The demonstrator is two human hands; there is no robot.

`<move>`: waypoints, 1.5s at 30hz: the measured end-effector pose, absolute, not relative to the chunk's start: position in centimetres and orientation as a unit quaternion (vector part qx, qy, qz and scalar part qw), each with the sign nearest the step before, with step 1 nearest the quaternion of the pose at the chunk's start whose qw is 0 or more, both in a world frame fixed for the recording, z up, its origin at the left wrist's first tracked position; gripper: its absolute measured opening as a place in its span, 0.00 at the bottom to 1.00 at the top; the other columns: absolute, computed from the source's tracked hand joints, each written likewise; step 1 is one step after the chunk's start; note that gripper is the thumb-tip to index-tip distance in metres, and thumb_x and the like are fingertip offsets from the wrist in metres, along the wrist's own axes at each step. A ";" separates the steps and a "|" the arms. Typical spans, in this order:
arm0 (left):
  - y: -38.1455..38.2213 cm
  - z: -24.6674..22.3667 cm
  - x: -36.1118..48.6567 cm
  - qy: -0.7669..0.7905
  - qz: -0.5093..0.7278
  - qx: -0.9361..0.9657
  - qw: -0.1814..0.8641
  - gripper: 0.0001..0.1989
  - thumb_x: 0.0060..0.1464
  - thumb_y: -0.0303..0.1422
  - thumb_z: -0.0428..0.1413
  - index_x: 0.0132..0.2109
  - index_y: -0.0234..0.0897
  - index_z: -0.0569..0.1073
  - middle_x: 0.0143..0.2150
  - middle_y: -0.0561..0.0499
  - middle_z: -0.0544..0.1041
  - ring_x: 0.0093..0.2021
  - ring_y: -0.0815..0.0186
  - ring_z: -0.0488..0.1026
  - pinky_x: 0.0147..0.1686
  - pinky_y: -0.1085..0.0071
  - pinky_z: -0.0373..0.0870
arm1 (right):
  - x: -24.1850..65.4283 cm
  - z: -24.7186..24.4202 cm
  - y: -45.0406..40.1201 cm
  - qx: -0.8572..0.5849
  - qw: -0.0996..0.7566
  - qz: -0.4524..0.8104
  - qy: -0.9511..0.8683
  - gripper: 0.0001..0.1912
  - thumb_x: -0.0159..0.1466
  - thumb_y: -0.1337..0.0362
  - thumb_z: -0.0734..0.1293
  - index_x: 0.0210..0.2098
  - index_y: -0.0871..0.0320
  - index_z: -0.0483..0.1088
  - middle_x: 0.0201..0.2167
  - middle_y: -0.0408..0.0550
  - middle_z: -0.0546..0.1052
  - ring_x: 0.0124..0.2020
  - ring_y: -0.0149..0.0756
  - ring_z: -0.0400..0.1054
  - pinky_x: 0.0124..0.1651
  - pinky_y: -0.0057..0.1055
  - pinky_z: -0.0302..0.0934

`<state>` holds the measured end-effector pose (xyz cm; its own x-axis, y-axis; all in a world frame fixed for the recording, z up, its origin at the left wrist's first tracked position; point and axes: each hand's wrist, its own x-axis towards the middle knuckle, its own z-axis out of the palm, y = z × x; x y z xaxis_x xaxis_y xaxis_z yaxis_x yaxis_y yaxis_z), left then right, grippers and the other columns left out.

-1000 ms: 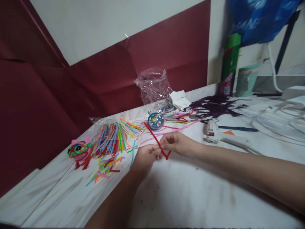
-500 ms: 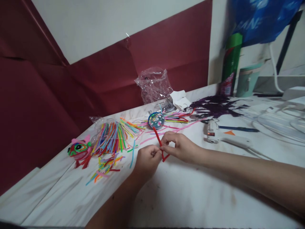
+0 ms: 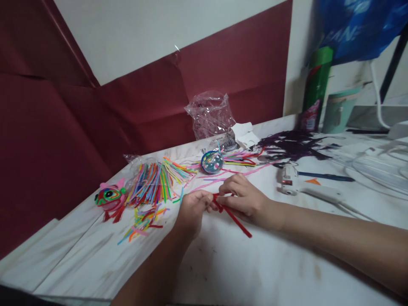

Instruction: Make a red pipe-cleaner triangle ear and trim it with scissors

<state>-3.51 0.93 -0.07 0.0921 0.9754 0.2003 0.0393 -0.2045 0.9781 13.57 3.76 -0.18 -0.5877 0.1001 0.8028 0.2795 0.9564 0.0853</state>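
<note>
1. Red strip [image 3: 237, 222]: thin, deep red, looks soft and fuzzy, like pipe cleaner. Bent and doubled into a small tangle at the fingertips; exact fold hidden by fingers. One straight free end slants down toward the lower right, below the right hand.
2. Location: between both hands, above the front part of the table [image 3: 255, 272], in front of the ball [image 3: 212, 162].
3. Left hand [image 3: 195, 208]: thumb and fingers pinched on the strip's bent part.
4. Right hand [image 3: 244, 197]: fingers curled, pinching the same strip just beside the left fingertips.
5. Writing: blue bag [image 3: 366, 25], upper right, pale capitals, "ANE" legible, rest cut off or blurred. Green can [image 3: 319, 80]: pink label low down, print too small to read. Small dark characters on pale surface behind ball, unclear.
6. Glue gun [image 3: 289, 180]: white, dark markings on its body, not legible.
7. Ball: clear, blue rim, pale and pink specks.
8. Left side: toy [image 3: 110, 197], pink-red with green-ringed eye; next to it bundle [image 3: 149, 182] of multicolour strips, cut pieces [image 3: 143, 221] in front.
</note>
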 end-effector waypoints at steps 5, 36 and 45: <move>1.2 -0.2 -3.8 0.466 0.515 0.580 0.425 0.08 0.42 0.32 0.55 0.20 0.33 0.69 0.16 0.54 0.67 0.20 0.73 0.60 0.23 0.74 0.56 | 13.4 -0.4 3.7 -0.104 0.441 -0.077 -0.888 0.07 0.61 0.68 0.60 0.35 0.57 0.71 0.33 0.50 0.71 0.35 0.36 0.58 0.38 0.35 0.53; 1.2 -0.8 -3.5 0.462 0.563 0.559 0.397 0.13 0.46 0.38 0.56 0.22 0.33 0.70 0.19 0.54 0.68 0.22 0.72 0.62 0.26 0.75 0.57 | 11.7 0.4 2.8 -0.264 0.435 0.587 -0.629 0.06 0.51 0.64 0.67 0.20 0.60 0.68 0.22 0.42 0.72 0.27 0.30 0.64 0.32 0.25 0.57; 1.2 -0.3 -3.4 0.429 0.556 0.491 0.515 0.10 0.43 0.34 0.55 0.20 0.33 0.69 0.17 0.52 0.69 0.19 0.72 0.61 0.24 0.73 0.56 | 11.7 -0.2 3.1 -0.288 0.416 0.550 -0.664 0.06 0.50 0.65 0.64 0.19 0.60 0.66 0.19 0.41 0.70 0.25 0.30 0.63 0.27 0.24 0.55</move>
